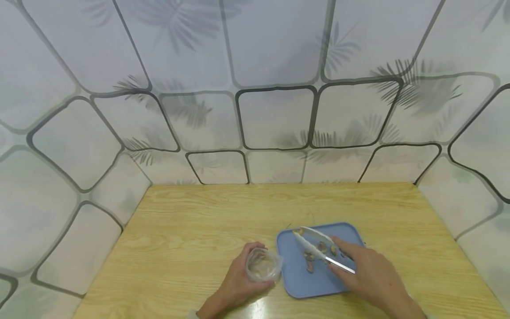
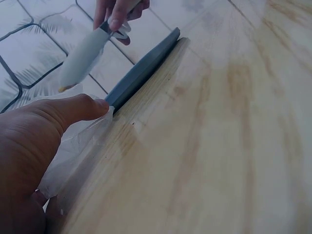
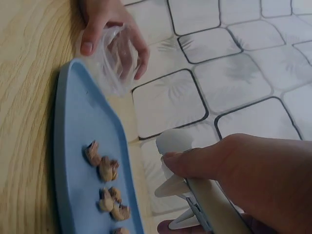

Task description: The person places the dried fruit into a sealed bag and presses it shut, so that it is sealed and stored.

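Note:
My left hand (image 1: 238,280) grips an open clear plastic bag (image 1: 274,271) at the tray's left edge, its mouth facing up and pale contents inside. In the right wrist view the bag (image 3: 103,73) looks thin and crinkled. My right hand (image 1: 374,274) holds a pair of tongs (image 1: 307,246) with white ends and metal handles, pointing left over the blue tray (image 1: 296,283). A small yellowish piece (image 1: 298,231) sits at the tongs' tips. Several brown-skinned cashews (image 3: 108,169) lie on the tray.
The tray rests on a light wood-grain table (image 1: 191,230). A patterned wall (image 1: 275,119) with dark outlines and leaf prints stands behind the table and along both sides.

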`<state>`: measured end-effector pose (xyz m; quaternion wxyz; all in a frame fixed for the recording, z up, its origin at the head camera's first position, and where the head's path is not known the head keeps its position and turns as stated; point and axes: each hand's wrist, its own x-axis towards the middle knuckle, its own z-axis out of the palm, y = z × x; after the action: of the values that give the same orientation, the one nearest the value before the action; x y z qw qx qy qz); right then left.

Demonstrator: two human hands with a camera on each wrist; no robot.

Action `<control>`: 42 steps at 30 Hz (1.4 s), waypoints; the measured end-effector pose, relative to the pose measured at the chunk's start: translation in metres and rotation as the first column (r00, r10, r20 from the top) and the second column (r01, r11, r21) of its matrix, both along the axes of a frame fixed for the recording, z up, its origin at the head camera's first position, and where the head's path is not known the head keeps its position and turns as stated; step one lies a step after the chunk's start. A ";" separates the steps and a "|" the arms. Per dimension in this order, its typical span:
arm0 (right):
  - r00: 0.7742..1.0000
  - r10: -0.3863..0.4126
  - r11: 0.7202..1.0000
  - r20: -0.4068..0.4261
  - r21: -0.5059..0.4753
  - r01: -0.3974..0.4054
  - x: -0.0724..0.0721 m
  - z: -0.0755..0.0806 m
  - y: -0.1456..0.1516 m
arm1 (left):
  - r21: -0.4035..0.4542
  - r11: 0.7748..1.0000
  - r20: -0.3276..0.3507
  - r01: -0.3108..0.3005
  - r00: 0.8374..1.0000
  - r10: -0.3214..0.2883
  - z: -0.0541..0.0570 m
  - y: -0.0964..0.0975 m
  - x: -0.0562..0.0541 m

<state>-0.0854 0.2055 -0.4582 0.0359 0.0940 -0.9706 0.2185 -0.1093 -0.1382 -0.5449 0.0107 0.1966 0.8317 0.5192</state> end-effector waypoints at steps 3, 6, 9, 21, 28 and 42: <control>1.000 0.017 1.000 -0.022 -0.014 -0.017 0.005 0.002 -0.006 | 0.007 1.000 0.002 0.004 1.000 -0.004 0.000 0.000 0.000; 0.999 0.038 0.999 -0.035 -0.023 -0.038 0.009 0.004 -0.012 | 0.016 1.000 0.002 0.011 1.000 -0.011 -0.001 -0.001 0.000; 0.999 0.047 0.999 -0.011 -0.016 -0.047 0.010 0.005 -0.015 | 0.021 1.000 -0.001 0.015 1.000 -0.015 -0.001 -0.001 -0.001; 0.988 0.055 0.997 0.142 0.052 -0.063 0.002 -0.011 -0.020 | 0.018 1.000 0.022 0.014 1.000 -0.014 -0.001 -0.001 0.000; 0.993 0.089 0.992 0.080 0.082 -0.095 0.001 -0.016 -0.023 | 0.020 1.000 -0.002 0.020 1.000 -0.019 0.000 -0.001 -0.001; 0.988 0.099 0.986 0.116 0.121 -0.113 -0.010 -0.009 -0.028 | 0.031 0.999 -0.014 0.022 1.000 -0.022 -0.005 -0.001 -0.002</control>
<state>-0.0955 0.1777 -0.4677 -0.0352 0.1354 -0.9767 0.1625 -0.1115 -0.1396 -0.5495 0.0077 0.2093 0.8215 0.5304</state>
